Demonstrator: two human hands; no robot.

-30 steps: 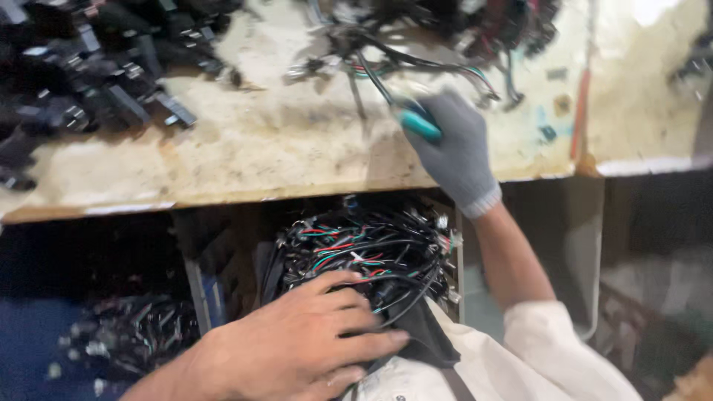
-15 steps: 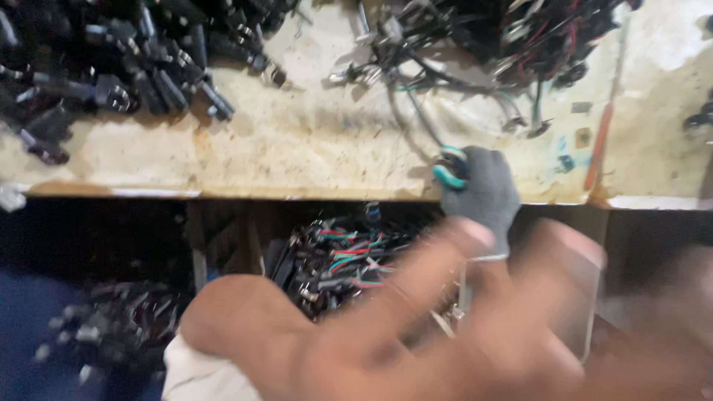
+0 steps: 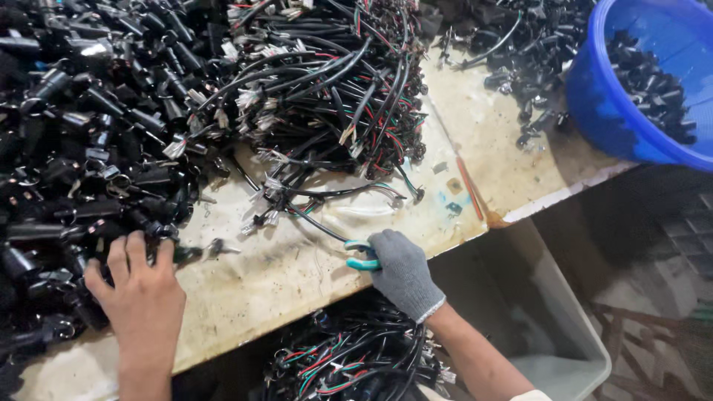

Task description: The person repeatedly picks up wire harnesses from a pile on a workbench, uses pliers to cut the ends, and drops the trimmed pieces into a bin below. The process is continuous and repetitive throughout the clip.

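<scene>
Below the table edge, a bin [image 3: 349, 364] of black cables with red and green wires was seen, with a pale tub [image 3: 572, 349] beside it on the right. At the near edge of the stained table [image 3: 282, 275], the right hand [image 3: 401, 271], in a grey glove, was closed around teal-handled pliers [image 3: 362, 256]. The pliers were held against a thin black wire [image 3: 316, 221] that ran up to the cable heap. To the left, the bare left hand [image 3: 137, 286] was laid with fingers spread and slightly curled on a pile of black plugs [image 3: 82, 148]; nothing was clasped in it. Farther back, a tangled heap of cables [image 3: 334, 82] with white connectors was spread over the middle of the table. At the far right, a blue basin [image 3: 616, 111] holding more black parts was set on the table corner.
</scene>
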